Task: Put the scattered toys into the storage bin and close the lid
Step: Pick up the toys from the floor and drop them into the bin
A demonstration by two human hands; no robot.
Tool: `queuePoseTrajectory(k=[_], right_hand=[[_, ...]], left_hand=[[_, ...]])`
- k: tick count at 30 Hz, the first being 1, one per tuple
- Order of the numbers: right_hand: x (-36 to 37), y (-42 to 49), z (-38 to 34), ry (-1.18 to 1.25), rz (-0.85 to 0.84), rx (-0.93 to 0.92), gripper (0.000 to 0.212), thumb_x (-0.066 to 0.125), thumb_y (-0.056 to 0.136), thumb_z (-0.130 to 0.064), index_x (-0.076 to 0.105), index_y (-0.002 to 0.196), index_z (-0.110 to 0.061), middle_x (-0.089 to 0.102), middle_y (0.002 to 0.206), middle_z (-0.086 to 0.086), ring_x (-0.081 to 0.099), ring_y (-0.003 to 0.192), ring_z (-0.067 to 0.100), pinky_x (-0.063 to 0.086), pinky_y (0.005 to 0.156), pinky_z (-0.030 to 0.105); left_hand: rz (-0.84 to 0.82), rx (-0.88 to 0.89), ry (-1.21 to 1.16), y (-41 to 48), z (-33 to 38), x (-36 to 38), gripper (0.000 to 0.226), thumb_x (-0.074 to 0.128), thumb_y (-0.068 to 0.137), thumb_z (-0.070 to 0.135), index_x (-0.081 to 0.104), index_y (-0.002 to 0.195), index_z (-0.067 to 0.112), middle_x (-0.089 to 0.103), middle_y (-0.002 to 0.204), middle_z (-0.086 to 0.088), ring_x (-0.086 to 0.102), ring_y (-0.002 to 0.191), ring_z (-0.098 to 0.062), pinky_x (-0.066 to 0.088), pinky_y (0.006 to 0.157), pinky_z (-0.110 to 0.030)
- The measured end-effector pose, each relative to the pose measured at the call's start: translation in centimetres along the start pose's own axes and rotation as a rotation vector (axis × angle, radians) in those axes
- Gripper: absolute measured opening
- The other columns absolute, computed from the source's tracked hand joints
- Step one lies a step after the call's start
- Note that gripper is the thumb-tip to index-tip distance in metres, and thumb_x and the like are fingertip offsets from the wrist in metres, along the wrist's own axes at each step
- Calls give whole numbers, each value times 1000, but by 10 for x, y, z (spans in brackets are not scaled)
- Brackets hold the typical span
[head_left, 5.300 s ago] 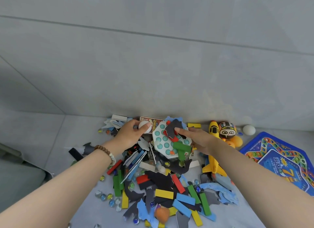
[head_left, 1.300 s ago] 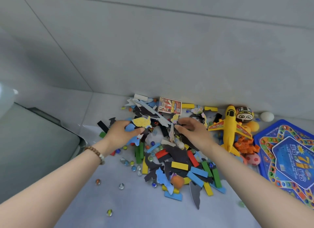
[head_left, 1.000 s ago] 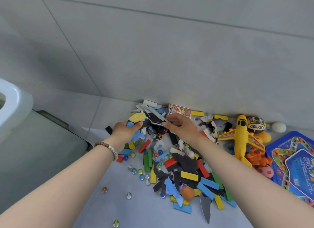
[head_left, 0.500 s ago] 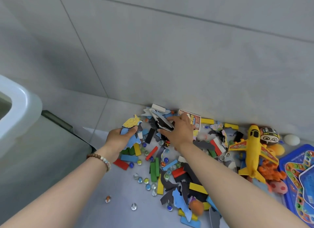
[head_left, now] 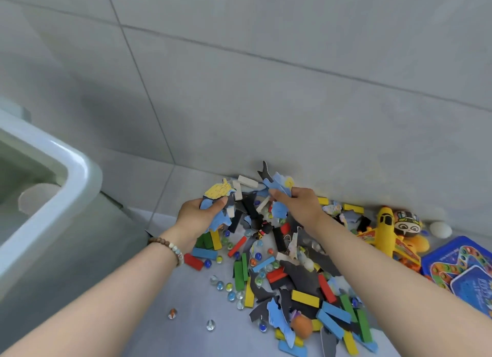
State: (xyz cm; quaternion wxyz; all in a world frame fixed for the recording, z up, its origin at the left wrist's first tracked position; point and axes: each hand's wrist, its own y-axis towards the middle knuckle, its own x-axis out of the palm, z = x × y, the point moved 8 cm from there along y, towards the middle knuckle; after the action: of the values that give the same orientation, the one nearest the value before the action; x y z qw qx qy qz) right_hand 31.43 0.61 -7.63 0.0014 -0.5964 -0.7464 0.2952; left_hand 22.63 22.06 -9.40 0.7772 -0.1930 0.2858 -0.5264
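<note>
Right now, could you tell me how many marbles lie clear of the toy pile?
2, both left of the pile: an orange-flecked marble and, right of it, a clear marble. Others may be hidden.

Two bare forearms, no sleeves, brown-and-pale beaded bracelet (head_left: pixel 167 248) on the left wrist

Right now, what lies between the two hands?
In the head view, white blocks and black pieces lie between the left hand and right hand, both gripping blue cutouts.
</note>
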Motion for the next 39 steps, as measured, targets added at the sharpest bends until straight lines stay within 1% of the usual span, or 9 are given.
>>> queuePoseTrajectory(k=[4, 7, 14, 19, 28, 30, 33, 36, 39], right_hand=[[-24, -47, -62, 20, -99, -7, 18, 66, 86, -32, 73, 84, -15, 68, 82, -11, 62, 83, 8, 49, 65, 8], [-39, -92, -123, 32, -105, -47, 23, 66, 84, -39, 74, 88, -18, 73, 93, -8, 65, 85, 8, 51, 74, 19], [-5, -210, -259, 200, -218, -142, 34, 66, 85, -34, 68, 103, -5, 74, 88, 0, 66, 65, 7, 50, 52, 14], [112, -270, -289, 167, -381, -140, 33, 66, 85, -37, 63, 105, -11, 75, 87, -1, 61, 74, 23, 44, 70, 30], [317, -290, -224, -40, -471, 98, 23, 68, 84, -25, 54, 86, -7, 52, 75, 4, 49, 66, 19, 38, 57, 24], [335, -282, -215, -66, -459, 82, 25, 64, 87, -23, 57, 102, -5, 53, 88, 5, 50, 77, 19, 45, 63, 27], [345, -265, -201, -105, -433, 64, 57, 63, 87, -20, 39, 134, 2, 57, 112, 16, 58, 100, 28, 48, 95, 39], [334, -251, -195, -213, -424, -4, 60, 64, 86, -23, 38, 137, -4, 52, 112, 10, 54, 97, 22, 44, 84, 30], [312, -247, -207, -266, -433, -64, 47, 60, 90, -19, 42, 133, -7, 54, 119, 8, 58, 107, 27, 48, 90, 35]], left_hand=[[-65, 106, 7, -43, 64, -9, 32, 64, 87, 37, 61, 88, 5, 56, 79, -15, 46, 63, -22, 37, 49, -22], [-92, 206, 28, -94, 120, -27, 35, 61, 88, 42, 59, 87, 7, 55, 71, -13, 45, 54, -17, 33, 44, -18], [1, 344, -49, -222, 186, -157, 36, 62, 86, 44, 63, 77, 10, 55, 55, -3, 39, 43, -13, 30, 41, -15], [187, 307, -50, -275, 131, -287, 37, 61, 87, 44, 59, 69, 12, 51, 48, 0, 37, 39, -12, 28, 39, -15], [419, 42, -114, -264, -44, -422, 25, 58, 91, 35, 56, 88, 10, 55, 72, -3, 46, 56, -13, 34, 35, -13], [427, 11, -112, -251, -67, -427, 26, 56, 93, 34, 55, 89, 9, 56, 75, -5, 48, 57, -15, 36, 34, -13], [398, -21, -95, -228, -92, -423, 28, 51, 95, 36, 60, 100, 10, 60, 91, -6, 56, 76, -19, 42, 53, -18], [369, -72, -98, -218, -108, -419, 44, 44, 98, 38, 57, 122, 5, 57, 117, -4, 54, 114, -24, 41, 89, -28], [430, -90, -7, -221, -109, -426, 47, 42, 99, 35, 59, 117, -5, 60, 119, -24, 55, 113, -34, 41, 93, -35]])
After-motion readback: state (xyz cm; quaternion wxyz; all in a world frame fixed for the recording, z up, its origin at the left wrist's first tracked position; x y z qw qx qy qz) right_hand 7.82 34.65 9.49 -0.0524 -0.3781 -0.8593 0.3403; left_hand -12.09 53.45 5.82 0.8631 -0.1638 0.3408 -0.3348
